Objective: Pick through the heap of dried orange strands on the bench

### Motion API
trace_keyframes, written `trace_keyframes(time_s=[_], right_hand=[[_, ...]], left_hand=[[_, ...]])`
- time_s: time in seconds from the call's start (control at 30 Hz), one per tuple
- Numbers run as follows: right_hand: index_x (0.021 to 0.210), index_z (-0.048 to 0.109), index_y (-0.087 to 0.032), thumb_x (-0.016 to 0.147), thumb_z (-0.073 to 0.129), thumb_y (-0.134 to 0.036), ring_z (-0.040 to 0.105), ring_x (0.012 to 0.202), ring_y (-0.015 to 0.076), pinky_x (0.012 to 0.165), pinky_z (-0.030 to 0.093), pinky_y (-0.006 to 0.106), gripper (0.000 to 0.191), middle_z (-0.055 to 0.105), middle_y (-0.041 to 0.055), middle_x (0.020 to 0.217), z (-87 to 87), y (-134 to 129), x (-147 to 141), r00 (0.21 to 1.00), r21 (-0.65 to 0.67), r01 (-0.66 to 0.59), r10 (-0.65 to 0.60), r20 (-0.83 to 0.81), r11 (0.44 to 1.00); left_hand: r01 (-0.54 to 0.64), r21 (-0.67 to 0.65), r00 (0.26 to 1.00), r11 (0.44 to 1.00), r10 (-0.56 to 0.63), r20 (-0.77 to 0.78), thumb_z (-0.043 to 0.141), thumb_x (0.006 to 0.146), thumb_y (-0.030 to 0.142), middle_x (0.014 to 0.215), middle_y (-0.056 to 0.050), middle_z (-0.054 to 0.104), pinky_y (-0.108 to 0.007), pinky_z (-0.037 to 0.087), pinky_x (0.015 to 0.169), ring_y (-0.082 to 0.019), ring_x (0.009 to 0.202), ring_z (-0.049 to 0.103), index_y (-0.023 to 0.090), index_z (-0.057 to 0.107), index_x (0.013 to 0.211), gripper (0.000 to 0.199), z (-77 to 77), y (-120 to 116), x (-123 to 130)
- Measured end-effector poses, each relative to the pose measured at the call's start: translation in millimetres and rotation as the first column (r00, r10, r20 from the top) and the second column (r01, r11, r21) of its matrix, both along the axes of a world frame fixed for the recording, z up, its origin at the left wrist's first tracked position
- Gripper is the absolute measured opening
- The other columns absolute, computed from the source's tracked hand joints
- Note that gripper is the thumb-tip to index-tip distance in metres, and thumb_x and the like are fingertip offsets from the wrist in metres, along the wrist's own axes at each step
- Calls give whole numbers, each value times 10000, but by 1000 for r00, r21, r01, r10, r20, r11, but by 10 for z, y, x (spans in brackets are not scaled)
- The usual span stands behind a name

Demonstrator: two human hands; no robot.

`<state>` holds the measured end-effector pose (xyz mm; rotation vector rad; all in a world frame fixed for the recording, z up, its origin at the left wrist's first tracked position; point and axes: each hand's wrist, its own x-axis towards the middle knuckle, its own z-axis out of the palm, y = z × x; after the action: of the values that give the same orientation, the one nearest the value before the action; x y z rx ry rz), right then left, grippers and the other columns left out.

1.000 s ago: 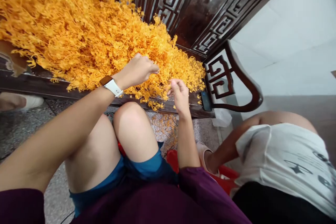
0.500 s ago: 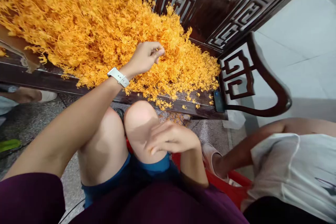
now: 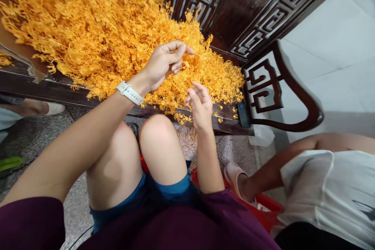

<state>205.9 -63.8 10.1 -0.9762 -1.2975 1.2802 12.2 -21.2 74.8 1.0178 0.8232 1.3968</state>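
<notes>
A large heap of orange, stringy flower-like pieces (image 3: 96, 35) covers the dark wooden bench (image 3: 228, 124). My left hand (image 3: 168, 60), with a white watch on its wrist, is over the middle right of the heap. Its thumb and index finger are pinched together; what lies between them is too small to make out. Just below and to the right, my right hand (image 3: 201, 105) is raised at the heap's front edge, its fingers curled apart from the thumb with nothing visible in them. The two hands do not touch.
A dark phone (image 3: 243, 115) lies at the bench's right end beside the carved armrest (image 3: 304, 97). Cardboard (image 3: 17, 52) stands at the left. Another person's leg and white clothing (image 3: 340, 187) are at the right, near a red stool (image 3: 263, 213). Loose orange bits lie on the floor.
My right hand has risen from over my knee to the front of the heap, its fingers now pointing up. My left hand has turned slightly, its fingers stretching a little further right.
</notes>
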Motion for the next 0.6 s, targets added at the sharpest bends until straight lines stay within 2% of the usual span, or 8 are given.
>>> trace_keyframes(time_s=[0.13, 0.2, 0.3, 0.37, 0.43, 0.53, 0.57, 0.6], right_hand=[[1320, 590, -314, 938, 701, -560, 608, 884, 165, 767, 541, 328, 468, 616, 45, 1119, 104, 46, -315, 992, 243, -3, -27, 120, 970], [1233, 612, -293, 955, 667, -586, 606, 854, 159, 766, 537, 325, 407, 617, 29, 1034, 182, 63, -373, 991, 292, -23, -17, 133, 956], [999, 615, -253, 968, 683, -520, 576, 747, 127, 697, 495, 288, 277, 595, -10, 859, 239, 71, -394, 992, 321, 57, -90, 88, 945], [917, 598, -242, 972, 696, -462, 555, 689, 115, 664, 469, 278, 247, 589, -26, 786, 233, 69, -381, 993, 312, 74, -98, 64, 947], [891, 608, -236, 967, 713, -417, 536, 652, 112, 640, 454, 277, 223, 585, -35, 749, 221, 42, -356, 996, 294, 29, -53, 74, 955], [843, 622, -226, 968, 728, -320, 499, 631, 101, 619, 417, 263, 189, 546, -50, 714, 257, -121, -335, 993, 307, -2, -34, 112, 952], [835, 631, -222, 972, 724, -279, 507, 644, 98, 631, 417, 258, 175, 554, -49, 721, 288, -219, -337, 989, 320, -57, 10, 146, 946], [834, 644, -217, 979, 712, -242, 530, 666, 95, 657, 430, 254, 162, 579, -46, 736, 325, -335, -344, 975, 329, -173, 114, 191, 928]], left_hand=[[135, -40, 990, 990, -133, 46, 525, 1059, 227, 518, 91, 290, -152, 371, 504, -24, 402, 368, 172, 659, 856, 249, 84, -111, -4], [187, -45, 982, 981, -186, 33, 555, 1043, 239, 523, 90, 303, -153, 357, 495, -19, 398, 360, 172, 658, 838, 239, 82, -139, -14], [233, -27, 972, 972, -234, -13, 612, 1007, 246, 523, 82, 341, -170, 335, 485, -22, 408, 351, 168, 664, 814, 215, 29, -141, -32], [210, -4, 976, 978, -210, -50, 625, 990, 235, 520, 74, 359, -190, 313, 483, -30, 423, 337, 164, 660, 784, 220, -22, -136, -25], [165, 5, 982, 986, -164, -90, 608, 984, 208, 517, 67, 364, -211, 283, 483, -37, 437, 312, 160, 649, 743, 249, -65, -137, 8], [101, -8, 980, 995, -101, -174, 570, 972, 143, 519, 63, 352, -228, 271, 512, -40, 460, 281, 155, 617, 676, 300, -86, -130, 72], [57, -12, 980, 998, -59, -189, 561, 969, 124, 526, 62, 351, -230, 282, 528, -41, 470, 278, 156, 598, 660, 312, -82, -113, 78], [12, -23, 982, 1000, -16, -190, 551, 973, 118, 537, 62, 350, -230, 297, 545, -42, 479, 280, 160, 574, 654, 323, -76, -87, 69]])
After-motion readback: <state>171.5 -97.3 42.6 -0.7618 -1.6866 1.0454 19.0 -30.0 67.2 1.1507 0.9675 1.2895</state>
